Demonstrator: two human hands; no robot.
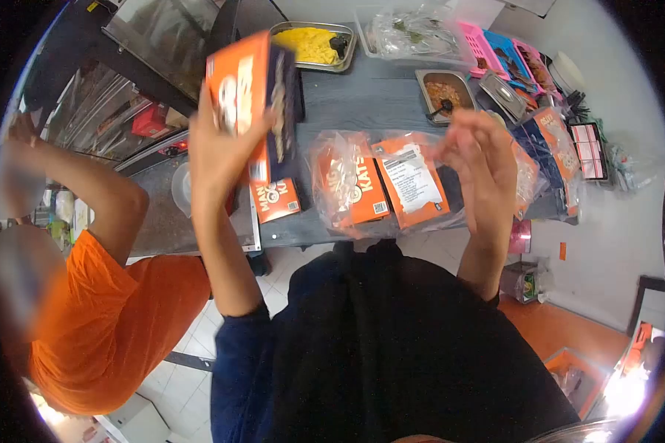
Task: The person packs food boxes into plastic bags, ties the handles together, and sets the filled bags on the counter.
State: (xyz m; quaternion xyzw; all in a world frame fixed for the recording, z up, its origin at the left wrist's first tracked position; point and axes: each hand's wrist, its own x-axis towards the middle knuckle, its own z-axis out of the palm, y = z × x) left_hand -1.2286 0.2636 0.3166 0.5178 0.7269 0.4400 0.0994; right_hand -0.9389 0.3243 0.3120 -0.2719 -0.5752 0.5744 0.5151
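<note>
My left hand (pixel 218 151) is up in front of me, clamped around an orange and dark-blue carton (pixel 255 92). The thumb side lies across its printed orange face and my fingers (pixel 270 122) curl around the lower edge, so the box stands tilted above the counter (pixel 362 96), clear of everything on it. By its look it is a light, thin cardboard pack: stiff along the folds, soft in the broad panels, and a little slick where it is printed. I judge the edges and corners the best place to hold it, since squeezing the middle would dent it.

My right hand (pixel 480 166) hangs released, with nothing in it and the fingers loosely spread. It is well apart from the carton.

Just beyond and below that hand lie clear plastic bags of flat orange cartons (pixel 380 188), one showing a white label. A smaller orange carton (pixel 275 199) lies under my left wrist.

Farther off, past the left fingers, is a steel tray of yellow food (pixel 314 44). Past the right fingers sits a steel pan of brown food (pixel 443 92), then pink and blue baskets (pixel 495 52).

To my left stands a person in an orange shirt (pixel 103 325).
</note>
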